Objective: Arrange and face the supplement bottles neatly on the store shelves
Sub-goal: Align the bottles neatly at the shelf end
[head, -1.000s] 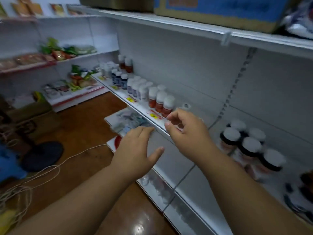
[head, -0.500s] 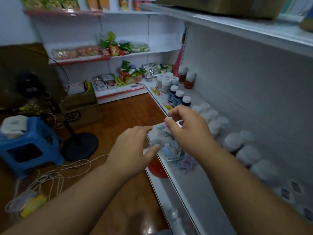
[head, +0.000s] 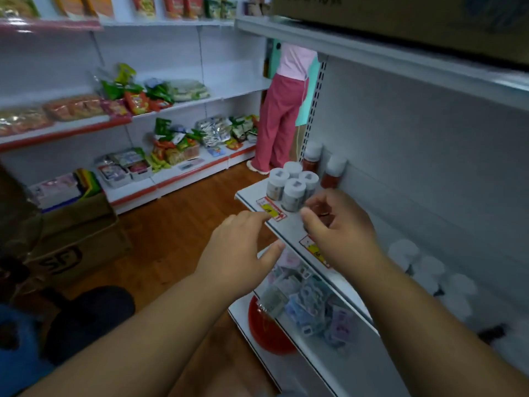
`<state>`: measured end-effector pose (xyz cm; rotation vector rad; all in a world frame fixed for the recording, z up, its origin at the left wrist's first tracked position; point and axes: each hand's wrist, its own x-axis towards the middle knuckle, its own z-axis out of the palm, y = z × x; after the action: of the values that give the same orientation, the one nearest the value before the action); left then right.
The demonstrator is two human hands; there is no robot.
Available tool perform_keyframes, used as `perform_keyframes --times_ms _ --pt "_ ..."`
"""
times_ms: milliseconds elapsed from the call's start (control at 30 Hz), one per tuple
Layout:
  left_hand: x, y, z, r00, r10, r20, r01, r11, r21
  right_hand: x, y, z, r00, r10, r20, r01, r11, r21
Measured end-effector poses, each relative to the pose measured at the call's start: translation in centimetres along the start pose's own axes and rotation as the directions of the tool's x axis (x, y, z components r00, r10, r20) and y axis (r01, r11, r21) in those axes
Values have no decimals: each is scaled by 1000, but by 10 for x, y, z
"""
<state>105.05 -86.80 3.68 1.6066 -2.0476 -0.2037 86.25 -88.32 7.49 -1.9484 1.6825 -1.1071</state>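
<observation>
Hands loosely curled above shelf

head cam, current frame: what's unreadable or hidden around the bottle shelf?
- Labels on the white bottles: too small and blurred to read.
- White-capped bottles at right: motion blur, count unclear.
- Whatever lies under the right hand: hidden by curled fingers; any hold unclear.
- Price tag: partly covered by that hand.
- Cardboard box on top shelf: cut off by frame edge.
</observation>
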Motion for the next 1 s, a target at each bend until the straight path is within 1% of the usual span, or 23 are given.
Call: perform_keyframes --times_ms 67,133,200,233,300,367,400,467,533,633,700,767,867,933,1000 --pt "38 -4 9 998 59 27 -58 998 -28 29 9 1 999 34 -20 -35 999 -16" --pt "72 -5 20 993 111 32 -109 993 -47 61 26 5 997 29 -72 -32 999 -40" --pt "99 -10 29 986 165 20 -162 983 -84 99 48 12 994 27 -110 -43 988 -146" --pt "115 -14 35 981 192 8 -190 977 -101 122 63 14 992 48 -115 -72 973 -217" --pt "140 -21 43 977 211 22 -208 972 -106 164 94 15 984 153 -91 -176 917 -357" --pt "169 -24 47 979 192 75 -183 977 -109 203 120 12 959 276 -64 -274 843 -463" --pt "182 -25 48 978 190 90 -180 977 -114 217 129 13 946 323 -40 -298 809 -507" --pt "202 -29 50 972 214 97 -200 970 -137 233 140 21 927 375 17 -299 764 -571" --pt "212 -36 53 962 255 95 -238 958 -160 237 145 35 936 353 15 -278 761 -586" --pt "226 -49 55 944 317 94 -296 936 -189 237 148 52 952 287 -109 -296 765 -572" --pt "237 -58 54 928 359 98 -334 920 -207 242 144 53 939 309 -153 -339 750 -567" --pt "244 -65 53 904 410 122 -375 896 -237 241 142 49 908 376 -183 -413 735 -539" --pt "252 -72 48 859 493 137 -440 849 -293 228 128 36 840 471 -269 -542 746 -386" --pt "257 -75 45 826 546 139 -483 814 -322 216 108 24 810 456 -370 -576 737 -353" --pt "259 -76 43 802 582 135 -503 779 -375 201 81 13 791 387 -473 -572 741 -351"
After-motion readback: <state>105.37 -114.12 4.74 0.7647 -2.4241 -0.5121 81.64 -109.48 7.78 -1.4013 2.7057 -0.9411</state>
